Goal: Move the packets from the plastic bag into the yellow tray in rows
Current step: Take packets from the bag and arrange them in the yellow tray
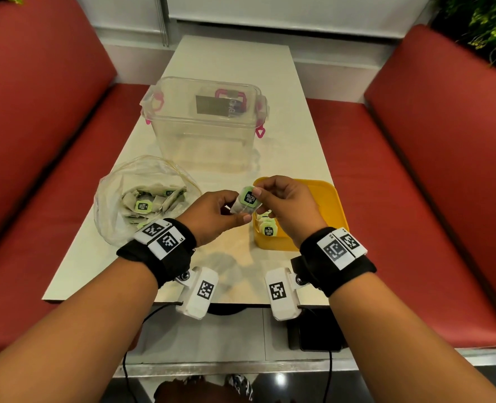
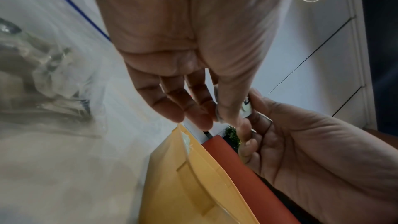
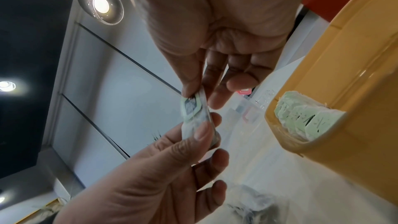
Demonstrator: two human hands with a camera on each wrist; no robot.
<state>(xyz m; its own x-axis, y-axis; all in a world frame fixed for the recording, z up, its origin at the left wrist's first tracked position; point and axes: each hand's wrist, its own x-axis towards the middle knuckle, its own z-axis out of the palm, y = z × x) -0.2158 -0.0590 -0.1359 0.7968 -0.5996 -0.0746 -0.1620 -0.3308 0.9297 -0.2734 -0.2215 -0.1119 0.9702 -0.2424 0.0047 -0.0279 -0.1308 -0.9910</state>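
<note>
A small white packet with a green label (image 1: pixel 247 199) is held in the air between both hands, just left of the yellow tray (image 1: pixel 332 199). My left hand (image 1: pixel 236 210) pinches its lower part. My right hand (image 1: pixel 259 201) pinches its top edge between thumb and finger. The right wrist view shows the packet (image 3: pixel 194 114) edge-on, with my right hand (image 3: pixel 199 94) above and my left hand (image 3: pixel 206 135) below. Several packets (image 1: pixel 267 228) stand in a row at the tray's near left side. The clear plastic bag (image 1: pixel 110 205) on the left holds several more packets (image 1: pixel 150 203).
A clear lidded container with pink clips (image 1: pixel 204 123) stands behind the bag and tray on the white table (image 1: pixel 232 53). Red bench seats (image 1: pixel 401 199) flank the table on both sides. Bare tabletop (image 1: pixel 229 257) lies in front of the hands.
</note>
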